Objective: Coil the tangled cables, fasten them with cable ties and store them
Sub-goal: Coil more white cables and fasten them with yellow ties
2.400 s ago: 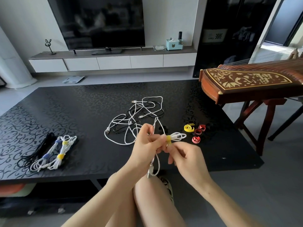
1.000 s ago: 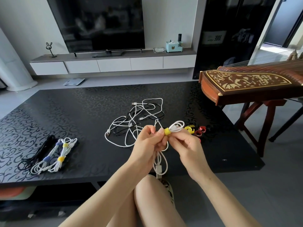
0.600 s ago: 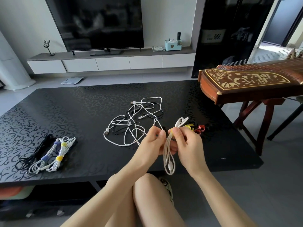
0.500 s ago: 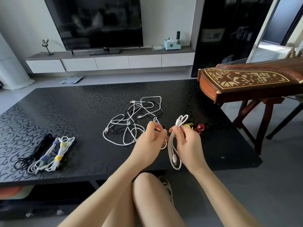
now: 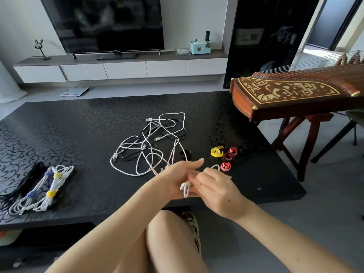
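Note:
A small coiled white cable point(image 5: 185, 189) lies between my two hands above the table's near edge. My right hand point(image 5: 215, 189) curls its fingers round the coil, and one loop end pokes out past its knuckles. My left hand point(image 5: 177, 179) has its fingers stretched out flat against the coil's other side. Behind the hands, a tangle of white and black cables point(image 5: 153, 144) sprawls on the black table point(image 5: 78, 125). To the right lie rolled cable ties: one yellow tie point(image 5: 216, 151) and red ties point(image 5: 228, 156). The tie on the held coil is hidden.
Tied white cable bundles point(image 5: 46, 191) and a black bundle point(image 5: 21, 184) lie at the table's left front. A wooden zither on a stand point(image 5: 295, 95) overhangs the table's right side. My knee point(image 5: 169, 233) sits below the table edge.
The coil was held upright with its loops up. It now lies lower and sideways, my left fingers have straightened out, and my right hand has closed over it.

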